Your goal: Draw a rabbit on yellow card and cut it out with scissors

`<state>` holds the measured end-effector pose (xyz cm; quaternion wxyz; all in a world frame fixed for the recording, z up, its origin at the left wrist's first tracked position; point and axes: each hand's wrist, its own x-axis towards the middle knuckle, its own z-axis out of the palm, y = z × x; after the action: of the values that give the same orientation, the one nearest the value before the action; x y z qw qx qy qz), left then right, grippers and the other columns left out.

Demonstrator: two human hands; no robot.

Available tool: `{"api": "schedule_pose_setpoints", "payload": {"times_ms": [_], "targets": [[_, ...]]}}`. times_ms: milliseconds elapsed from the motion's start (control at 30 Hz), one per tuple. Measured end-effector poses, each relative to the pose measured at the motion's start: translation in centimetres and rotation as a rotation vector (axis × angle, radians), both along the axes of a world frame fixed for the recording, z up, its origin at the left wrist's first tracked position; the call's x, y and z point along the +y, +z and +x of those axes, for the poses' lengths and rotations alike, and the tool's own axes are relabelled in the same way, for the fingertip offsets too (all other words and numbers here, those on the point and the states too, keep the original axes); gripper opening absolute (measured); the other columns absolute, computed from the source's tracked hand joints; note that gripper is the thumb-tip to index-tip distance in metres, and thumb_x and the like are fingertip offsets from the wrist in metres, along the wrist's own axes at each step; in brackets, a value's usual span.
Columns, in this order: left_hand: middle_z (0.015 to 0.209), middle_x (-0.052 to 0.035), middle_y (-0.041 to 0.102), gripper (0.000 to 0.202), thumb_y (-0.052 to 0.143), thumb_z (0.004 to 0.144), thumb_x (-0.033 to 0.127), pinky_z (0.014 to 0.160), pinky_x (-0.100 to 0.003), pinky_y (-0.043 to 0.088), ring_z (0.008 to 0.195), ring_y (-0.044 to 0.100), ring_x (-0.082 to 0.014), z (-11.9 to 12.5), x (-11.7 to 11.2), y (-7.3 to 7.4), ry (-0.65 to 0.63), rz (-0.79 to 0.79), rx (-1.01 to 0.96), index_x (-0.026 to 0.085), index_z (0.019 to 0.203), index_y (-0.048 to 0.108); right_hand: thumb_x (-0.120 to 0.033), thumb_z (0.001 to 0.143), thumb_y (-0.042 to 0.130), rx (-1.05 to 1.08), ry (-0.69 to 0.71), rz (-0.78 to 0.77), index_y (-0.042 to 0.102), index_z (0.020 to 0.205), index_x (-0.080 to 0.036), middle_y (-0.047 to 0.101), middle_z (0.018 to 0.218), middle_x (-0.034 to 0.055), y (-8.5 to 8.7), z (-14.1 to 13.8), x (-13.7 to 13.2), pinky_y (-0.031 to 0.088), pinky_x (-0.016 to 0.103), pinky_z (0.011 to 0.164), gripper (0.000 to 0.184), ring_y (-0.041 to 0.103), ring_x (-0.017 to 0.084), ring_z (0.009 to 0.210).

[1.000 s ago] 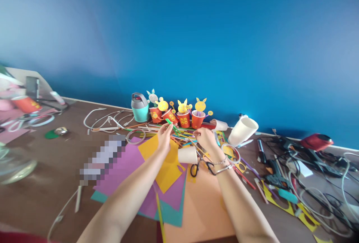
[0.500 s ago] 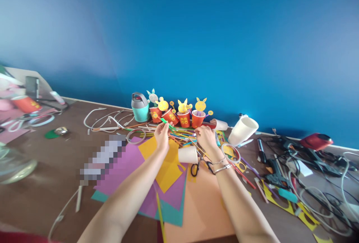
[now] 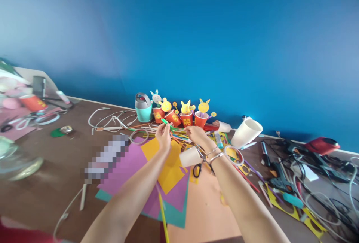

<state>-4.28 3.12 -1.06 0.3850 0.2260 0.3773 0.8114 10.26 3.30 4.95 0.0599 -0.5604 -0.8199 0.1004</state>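
Observation:
My left hand (image 3: 163, 136) is closed in a pinch on a thin green strip (image 3: 165, 121), which pokes up past the fingertips. To its right, my right hand (image 3: 197, 135) reaches over a pile of coloured sticks (image 3: 176, 135), fingertips drawn together; what they hold, if anything, is too small to make out. Just behind the hands stand red paper cups (image 3: 186, 119) with yellow animal-face cutouts (image 3: 203, 106). A white paper cup (image 3: 190, 157) lies on its side between my forearms, beside scissors (image 3: 197, 170) partly hidden by it and my right wrist.
Purple (image 3: 120, 175), yellow (image 3: 165, 177) and peach (image 3: 210, 213) paper sheets lie below my hands. A teal-and-grey container (image 3: 144, 111) stands at the back. On the right are a white cylinder (image 3: 246, 132), a glue gun (image 3: 280, 179) and tangled cables. A blue wall (image 3: 196, 48) rises behind.
My right hand has moved left, closer to my left hand. My left hand keeps its pinch on the green strip. The whole view has shifted slightly.

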Motion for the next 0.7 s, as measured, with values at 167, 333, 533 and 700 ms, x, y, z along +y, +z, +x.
{"api": "schedule_pose_setpoints", "payload": {"times_ms": [167, 333, 533, 700], "targets": [[0.073, -0.0019, 0.073, 0.037, 0.081, 0.057, 0.042, 0.073, -0.034, 0.055, 0.075, 0.072, -0.0219, 0.0, 0.1, -0.1, 0.012, 0.004, -0.007, 0.018, 0.078, 0.063, -0.013, 0.087, 0.048, -0.118, -0.008, -0.015, 0.071, 0.105, -0.019, 0.072, 0.106, 0.0126, -0.5, -1.9, 1.4, 0.049, 0.031, 0.083, 0.029, 0.066, 0.024, 0.102], [0.073, -0.0020, 0.073, 0.037, 0.081, 0.058, 0.042, 0.076, -0.037, 0.055, 0.072, 0.072, -0.0221, 0.0, 0.0, 0.0, 0.005, 0.008, 0.005, 0.018, 0.079, 0.063, -0.004, 0.084, 0.050, -0.235, -0.005, -0.026, 0.070, 0.104, -0.011, 0.071, 0.101, 0.0205, -1.1, -3.5, 2.3, 0.052, 0.037, 0.079, 0.029, 0.068, 0.029, 0.098], [0.074, -0.0019, 0.073, 0.033, 0.079, 0.060, 0.040, 0.077, -0.036, 0.055, 0.076, 0.072, -0.0223, 0.0, 0.1, -0.1, 0.022, -0.004, 0.008, 0.018, 0.079, 0.063, -0.004, 0.082, 0.054, -0.270, 0.005, -0.022, 0.069, 0.103, -0.009, 0.071, 0.098, 0.0218, -0.7, -3.6, 2.6, 0.053, 0.035, 0.078, 0.027, 0.069, 0.029, 0.095], [0.076, -0.0031, 0.074, 0.032, 0.079, 0.061, 0.039, 0.075, -0.034, 0.055, 0.077, 0.072, -0.0216, 0.1, 0.1, -0.4, 0.023, -0.006, 0.012, 0.018, 0.081, 0.064, -0.015, 0.089, 0.047, -0.208, 0.075, 0.027, 0.068, 0.108, -0.019, 0.072, 0.103, 0.0147, -0.8, -4.0, 2.3, 0.050, 0.033, 0.083, 0.028, 0.067, 0.025, 0.101]]}}
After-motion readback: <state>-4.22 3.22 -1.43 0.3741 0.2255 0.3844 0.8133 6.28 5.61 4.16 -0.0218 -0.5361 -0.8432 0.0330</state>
